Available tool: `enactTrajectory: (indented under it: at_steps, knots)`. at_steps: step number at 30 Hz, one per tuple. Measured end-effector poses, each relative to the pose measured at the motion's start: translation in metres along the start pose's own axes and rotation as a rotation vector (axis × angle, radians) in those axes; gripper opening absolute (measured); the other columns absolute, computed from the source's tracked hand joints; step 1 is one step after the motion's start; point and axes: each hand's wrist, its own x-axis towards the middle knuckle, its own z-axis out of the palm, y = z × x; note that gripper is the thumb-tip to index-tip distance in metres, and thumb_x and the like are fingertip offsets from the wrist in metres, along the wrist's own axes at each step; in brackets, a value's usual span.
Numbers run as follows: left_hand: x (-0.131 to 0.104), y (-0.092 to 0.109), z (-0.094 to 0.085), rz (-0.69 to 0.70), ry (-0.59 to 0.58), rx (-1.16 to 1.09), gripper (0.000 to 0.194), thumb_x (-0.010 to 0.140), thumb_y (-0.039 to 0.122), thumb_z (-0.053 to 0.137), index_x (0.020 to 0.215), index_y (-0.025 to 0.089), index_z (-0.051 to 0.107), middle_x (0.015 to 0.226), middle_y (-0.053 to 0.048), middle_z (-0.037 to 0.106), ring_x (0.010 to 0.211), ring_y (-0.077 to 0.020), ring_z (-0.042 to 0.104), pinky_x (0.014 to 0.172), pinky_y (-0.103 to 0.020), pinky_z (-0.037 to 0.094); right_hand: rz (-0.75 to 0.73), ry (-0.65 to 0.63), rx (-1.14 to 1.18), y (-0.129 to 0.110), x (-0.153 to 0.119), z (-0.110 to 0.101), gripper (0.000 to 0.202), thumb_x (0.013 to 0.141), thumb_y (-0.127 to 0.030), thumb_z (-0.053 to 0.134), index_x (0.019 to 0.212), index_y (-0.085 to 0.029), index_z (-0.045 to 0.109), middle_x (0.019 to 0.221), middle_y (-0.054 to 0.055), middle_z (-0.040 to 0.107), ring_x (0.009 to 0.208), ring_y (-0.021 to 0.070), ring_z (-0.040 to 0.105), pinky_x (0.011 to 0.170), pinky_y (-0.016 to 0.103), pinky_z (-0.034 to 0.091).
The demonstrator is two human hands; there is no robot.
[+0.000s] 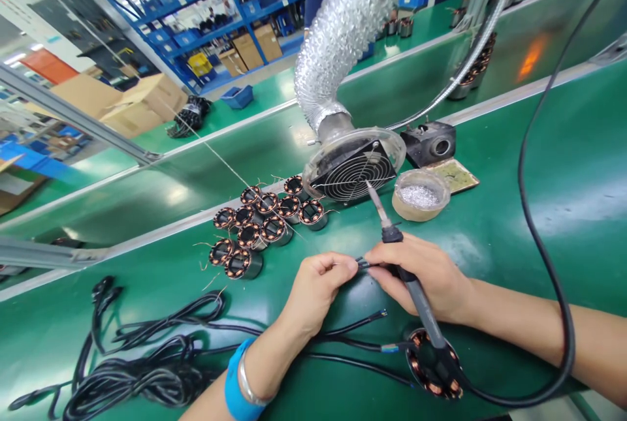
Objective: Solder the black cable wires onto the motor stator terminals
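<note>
My left hand [313,290] is closed, with thumb and forefinger pinching some thin black tube-like pieces [362,264]. Lying across my right hand [438,277] is a soldering iron [422,307], its tip pointing up and away toward the fan grille. The thumb and forefinger of that hand also reach the black pieces, whose ends are partly hidden by fingers. Below my hands, black cables [350,343] with stripped ends run across the bench. A copper-wound motor stator [421,372] lies under the iron's handle, partly covered by it.
Several wound stators [247,261] stand grouped at the left. A fume extractor [355,170] with a silver duct [333,49] stands ahead, beside a tub of silvery shavings [418,196]. Coiled cables [147,369] lie front left; the iron's cord [526,166] loops at right.
</note>
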Motion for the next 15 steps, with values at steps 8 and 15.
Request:
enactTrajectory:
  at_steps: [8,15]
  knots:
    - [-0.0016,0.0018,0.0000,0.098,-0.033,0.124,0.025,0.065,0.037,0.078,0.071,0.013,0.076,0.060,0.000,0.063,0.057,-0.0097,0.046,0.059,-0.022,0.039,-0.007,0.009,0.019,0.0016,-0.0010,-0.0003,0.025,0.086,-0.005,0.059,0.107,-0.018,0.059,0.085,0.003,0.068,0.073,0.0148,0.063,0.069,0.026,0.055]
    - [-0.0065,-0.0034,-0.0009,0.252,-0.032,0.292,0.025,0.075,0.038,0.068,0.074,0.013,0.072,0.064,0.000,0.061,0.060,-0.0111,0.046,0.059,-0.023,0.037,0.067,-0.042,0.053,-0.0007,0.0008,-0.0012,0.031,0.084,-0.008,0.060,0.113,-0.018,0.054,0.090,0.003,0.066,0.074,0.0132,0.061,0.067,0.024,0.054]
